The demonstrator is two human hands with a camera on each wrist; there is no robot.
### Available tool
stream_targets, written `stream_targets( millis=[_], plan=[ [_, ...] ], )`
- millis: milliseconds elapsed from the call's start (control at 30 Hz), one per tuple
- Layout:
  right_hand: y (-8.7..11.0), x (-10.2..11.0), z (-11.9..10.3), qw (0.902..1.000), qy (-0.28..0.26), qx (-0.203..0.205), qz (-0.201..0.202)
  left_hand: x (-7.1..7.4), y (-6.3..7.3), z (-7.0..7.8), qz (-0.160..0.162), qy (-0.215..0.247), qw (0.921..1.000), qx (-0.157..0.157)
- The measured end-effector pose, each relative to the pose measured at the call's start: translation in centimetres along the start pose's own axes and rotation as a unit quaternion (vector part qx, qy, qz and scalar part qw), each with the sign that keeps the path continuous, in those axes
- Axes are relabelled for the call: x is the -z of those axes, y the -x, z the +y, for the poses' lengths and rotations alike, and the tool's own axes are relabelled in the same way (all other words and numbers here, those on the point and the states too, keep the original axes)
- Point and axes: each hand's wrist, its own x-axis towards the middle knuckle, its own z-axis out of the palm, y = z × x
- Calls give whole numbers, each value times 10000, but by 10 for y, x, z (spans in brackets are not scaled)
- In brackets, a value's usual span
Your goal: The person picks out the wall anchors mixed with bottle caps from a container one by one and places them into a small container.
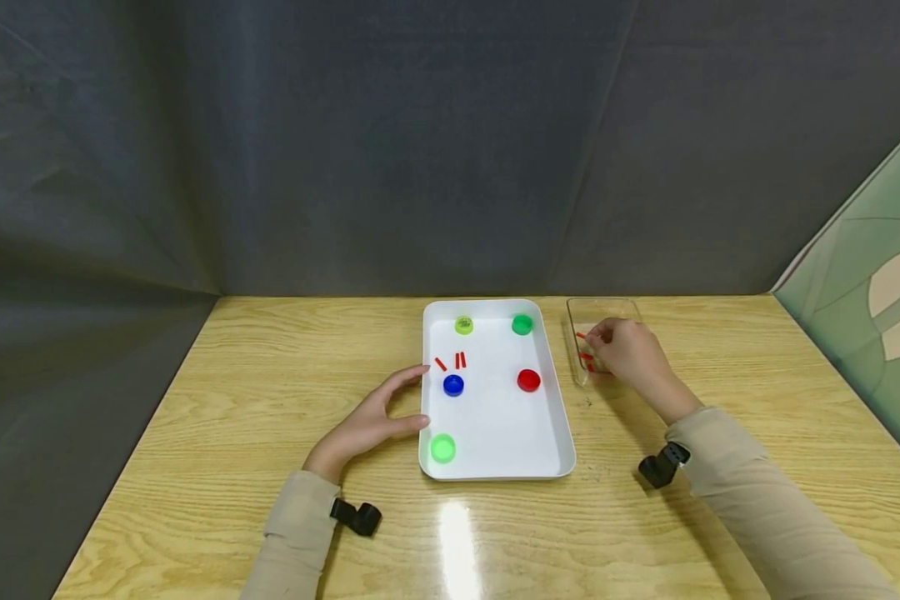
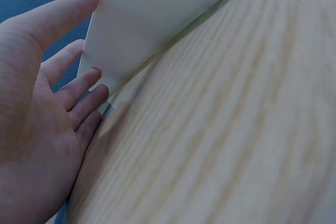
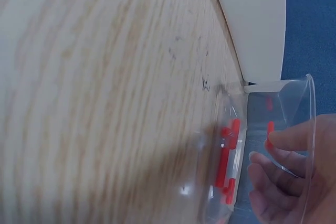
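My right hand [image 1: 633, 354] reaches inside a clear plastic box [image 1: 603, 300] to the right of the tray. Between thumb and index finger it pinches a short red stick [image 3: 270, 128], held above the box floor. Other red sticks [image 3: 223, 166] lie in the box below the fingers. The left hand [image 1: 363, 427] rests its fingertips and thumb against the left wall of a white tray [image 1: 495, 429], fingers extended. Inside the tray, several red sticks [image 1: 462, 360] lie just above a blue bottle cap [image 1: 453, 385].
Further caps sit in the tray: a red one [image 1: 528, 381] at right, a green one [image 1: 522, 324] and a yellow-green one [image 1: 463, 325] at the far end, and a light green one [image 1: 443, 448] near the front. A dark cloth [image 1: 420, 150] hangs behind the wooden table [image 1: 270, 350].
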Motion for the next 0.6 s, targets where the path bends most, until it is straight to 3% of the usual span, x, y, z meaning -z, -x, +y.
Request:
stream_targets(
  millis=[600],
  plan=[
    [5, 9, -9, 9999, -95, -24, 88, 0, -1, -2, -13, -23, 10000, -45]
  ],
)
